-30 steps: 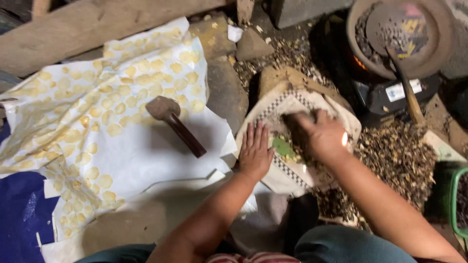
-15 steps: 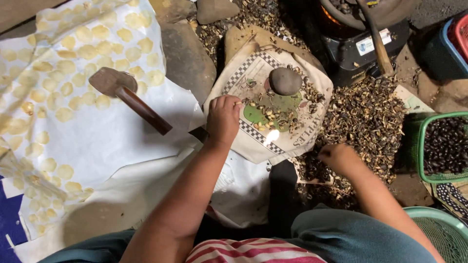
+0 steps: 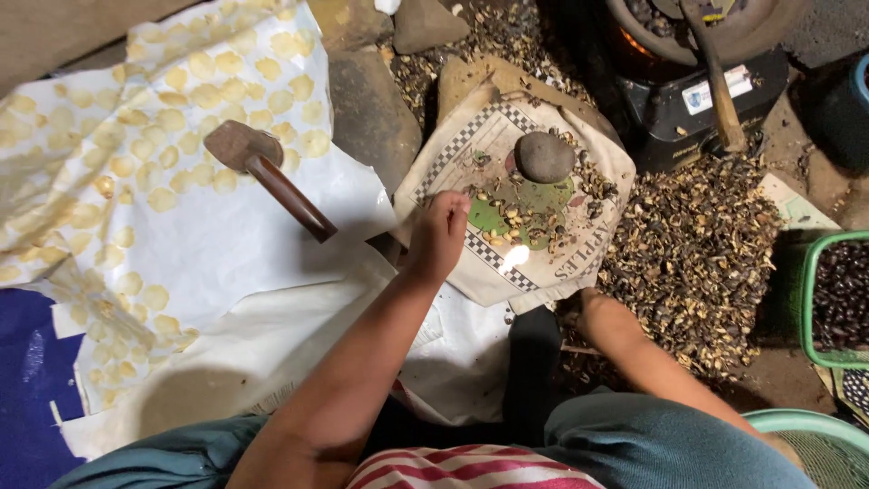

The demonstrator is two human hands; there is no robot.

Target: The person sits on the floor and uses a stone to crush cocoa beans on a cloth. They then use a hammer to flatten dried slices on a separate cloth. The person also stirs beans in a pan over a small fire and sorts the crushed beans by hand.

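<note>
White paper (image 3: 226, 263) with pale yellow round chips (image 3: 172, 118) on it covers the floor on the left. A hammer (image 3: 272, 177) lies on the paper. Its long brown handle runs from upper left to lower right. The flat head is at the upper left end and the handle end points toward the left hand.

The left hand (image 3: 441, 237) rests on the left edge of a cloth bag (image 3: 471, 154) with a checked border. The fingers (image 3: 450, 206) are curled together with their tips down on the cloth, among small shell bits (image 3: 516, 213). I cannot tell if they pinch one. A round grey stone (image 3: 544, 157) sits on the bag, just up and right of the hand, apart from it.

The right hand (image 3: 588, 303) is low beside the bag's lower right edge. It is in shadow and mostly hidden, so I cannot tell how its fingers are set.

A big heap of broken shells (image 3: 697, 244) lies to the right of the bag. Above it stands a black stove (image 3: 706, 100) with a wooden handle (image 3: 720, 91) leaning on it. A green basket (image 3: 837, 299) of dark nuts sits at the far right edge.
</note>
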